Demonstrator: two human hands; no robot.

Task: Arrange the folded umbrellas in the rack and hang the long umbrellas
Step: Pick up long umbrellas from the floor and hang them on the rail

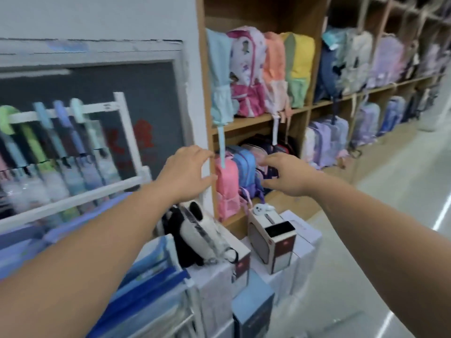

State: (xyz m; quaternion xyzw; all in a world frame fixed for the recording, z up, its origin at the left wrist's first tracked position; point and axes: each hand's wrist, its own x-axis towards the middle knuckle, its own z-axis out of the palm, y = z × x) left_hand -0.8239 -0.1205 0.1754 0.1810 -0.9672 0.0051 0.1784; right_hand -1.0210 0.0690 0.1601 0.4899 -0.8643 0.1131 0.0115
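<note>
hands 2: left hand, right hand | long umbrellas hanging on white rail: 4 handles plain, further ones at the left edge too blurred to count | backpacks in nearest upper compartment of wooden shelf: 4 | panda plush: 1 | white boxes with a red side panel: 2

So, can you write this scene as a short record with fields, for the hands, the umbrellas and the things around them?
left hand: stretched forward, fingers spread, holds nothing
right hand: stretched forward, fingers loosely curled, holds nothing
long umbrellas: hang by curved handles on the white rack, at left, blurred
wooden shelf: ahead of the hands, holds backpacks in rows
panda plush: lies on the white boxes below the hands
</note>
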